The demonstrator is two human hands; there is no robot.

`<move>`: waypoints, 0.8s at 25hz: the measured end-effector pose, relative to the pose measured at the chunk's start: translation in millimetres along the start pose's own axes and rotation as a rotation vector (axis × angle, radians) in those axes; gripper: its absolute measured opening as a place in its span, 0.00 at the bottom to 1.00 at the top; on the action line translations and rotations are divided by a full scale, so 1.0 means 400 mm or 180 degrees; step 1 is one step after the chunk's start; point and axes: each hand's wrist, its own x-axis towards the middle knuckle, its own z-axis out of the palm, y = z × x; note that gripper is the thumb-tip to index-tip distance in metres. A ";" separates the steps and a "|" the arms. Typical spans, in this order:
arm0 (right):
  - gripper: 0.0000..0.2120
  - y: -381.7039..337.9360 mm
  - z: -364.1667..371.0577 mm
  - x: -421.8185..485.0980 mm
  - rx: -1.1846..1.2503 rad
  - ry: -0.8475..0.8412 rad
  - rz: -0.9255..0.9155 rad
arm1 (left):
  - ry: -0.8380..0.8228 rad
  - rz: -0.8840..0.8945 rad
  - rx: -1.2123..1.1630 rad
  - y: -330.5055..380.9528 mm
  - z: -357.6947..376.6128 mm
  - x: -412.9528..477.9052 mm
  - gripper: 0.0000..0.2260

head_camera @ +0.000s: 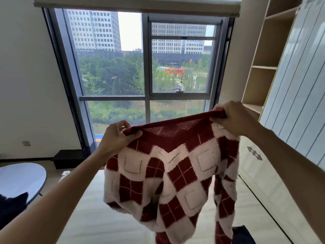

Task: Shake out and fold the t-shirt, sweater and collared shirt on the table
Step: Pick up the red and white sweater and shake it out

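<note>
Both hands are clamped on the dark red ribbed band of the sweater [173, 173], which is held up in the air in front of the window [146, 67]. The left hand [117, 136] pinches the left end of the band, with fingers curled over the top and thumb pressed against the near face. The right hand [232, 118] pinches the right end in the same manner and sits higher and farther than the left, so the band slopes upward from left to right and is drawn taut between the two grips.

The sweater hangs below the hands, its red and white diamond pattern facing the camera. The body droops from the left grip; one sleeve hangs down under the right grip and runs out of the bottom of the frame. The garment is clear of the pale table [91, 217] beneath it.

At far left, a round glossy side table [21, 178] carries a dark garment [12, 206] at its near edge. At the lower right, another dark item [243, 235] lies on the pale table; its type cannot be determined. On the right side stands an open shelf unit [262, 67].
</note>
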 end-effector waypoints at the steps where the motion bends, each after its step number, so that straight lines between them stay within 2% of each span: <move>1: 0.03 0.018 0.010 -0.018 0.0043 0.0364 0.0156 | -0.0145 0.0348 0.0265 0.018 -0.016 0.000 0.16; 3: 0.04 0.041 0.038 -0.052 0.0268 0.0887 0.0419 | -0.0427 0.0941 0.0970 0.048 -0.047 0.009 0.18; 5: 0.08 0.049 0.068 -0.069 0.0722 0.0898 0.0655 | -0.0452 0.1183 0.1705 0.054 -0.073 0.029 0.18; 6: 0.12 0.053 0.078 -0.073 0.0967 0.0784 0.0703 | -0.0326 0.1221 0.1891 0.047 -0.082 0.040 0.15; 8: 0.13 0.056 0.077 -0.081 0.1228 0.0394 0.0572 | 0.0076 0.1177 0.1695 0.019 -0.091 0.043 0.08; 10: 0.09 0.062 0.060 -0.090 0.1143 -0.0371 0.0207 | 0.0371 0.0821 0.1180 -0.011 -0.090 0.023 0.07; 12: 0.07 0.072 0.064 -0.101 0.0733 -0.1174 -0.0018 | 0.0454 0.0575 0.1059 -0.040 -0.087 -0.010 0.06; 13: 0.06 0.085 0.078 -0.103 0.0448 -0.1312 -0.0076 | 0.0431 0.0581 0.1192 -0.059 -0.089 -0.025 0.08; 15: 0.09 0.115 0.120 -0.103 0.0121 -0.1238 -0.0166 | 0.0275 0.0672 0.1715 -0.092 -0.092 -0.057 0.13; 17: 0.11 0.143 0.178 -0.116 0.0494 -0.1353 -0.0139 | 0.0055 0.0639 0.1983 -0.115 -0.094 -0.094 0.17; 20: 0.06 0.164 0.262 -0.167 0.1646 -0.2020 0.0088 | -0.0323 0.0538 0.1991 -0.135 -0.083 -0.170 0.18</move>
